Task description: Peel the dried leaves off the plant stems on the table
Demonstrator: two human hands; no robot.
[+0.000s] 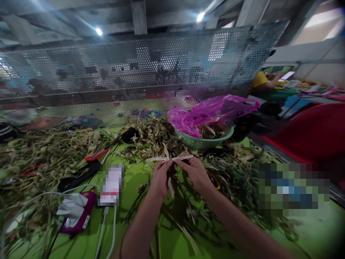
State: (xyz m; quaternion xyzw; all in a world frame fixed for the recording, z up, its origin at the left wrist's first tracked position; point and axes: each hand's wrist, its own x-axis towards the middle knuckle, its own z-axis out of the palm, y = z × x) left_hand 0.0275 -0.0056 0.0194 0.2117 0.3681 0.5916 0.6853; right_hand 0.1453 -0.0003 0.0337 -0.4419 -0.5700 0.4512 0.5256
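Pale strips of dried plant leaf (170, 158) cross between my two hands above the green tabletop. My left hand (161, 176) pinches them from the left, thumb and fingertips together. From the other side, my right hand (193, 172) pinches the same crossing, its fingertips almost touching the left ones. Strip ends stick out to the left, right and upward, and one hangs down below the fingers. Under and around the hands lie many loose dried leaf strips (237, 180). Whether the strips are knotted at the crossing I cannot tell.
A green basin (201, 142) under a pink plastic bag (212, 111) stands behind my hands. To the left are a phone (111, 185), a purple power strip (79, 212) with white cables, and a red cutter (98, 154). A perforated metal panel (121, 75) closes the back; a red chair (315, 133) stands right.
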